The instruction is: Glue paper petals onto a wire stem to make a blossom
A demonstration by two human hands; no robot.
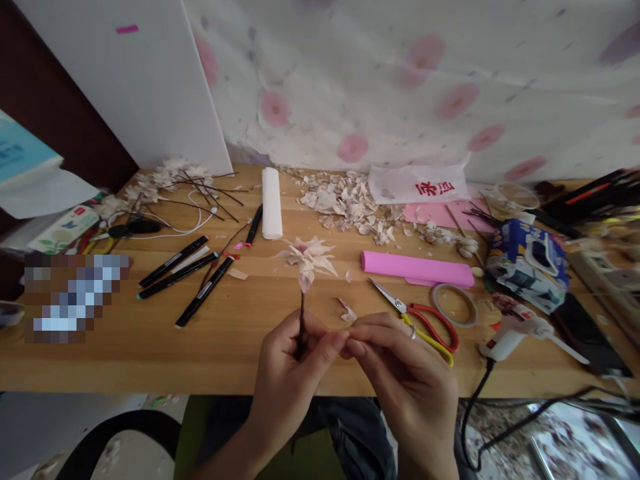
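A wide wooden table (pixel 150 360) fills the view, strewn with craft supplies. A pile of pale petal scraps (pixel 350 200) lies at the back, with a pink roll (pixel 417 268) and a white roll (pixel 271 202) nearer. At the near edge, the person's left hand (pixel 290 373) is closed around the dark stem of a paper flower (pixel 309 259), holding it upright above the table. The right hand (pixel 405 380) touches the left thumb, fingertips pressed together; whether they pinch anything cannot be told. Red-handled scissors (pixel 425 320) lie just beside the right hand.
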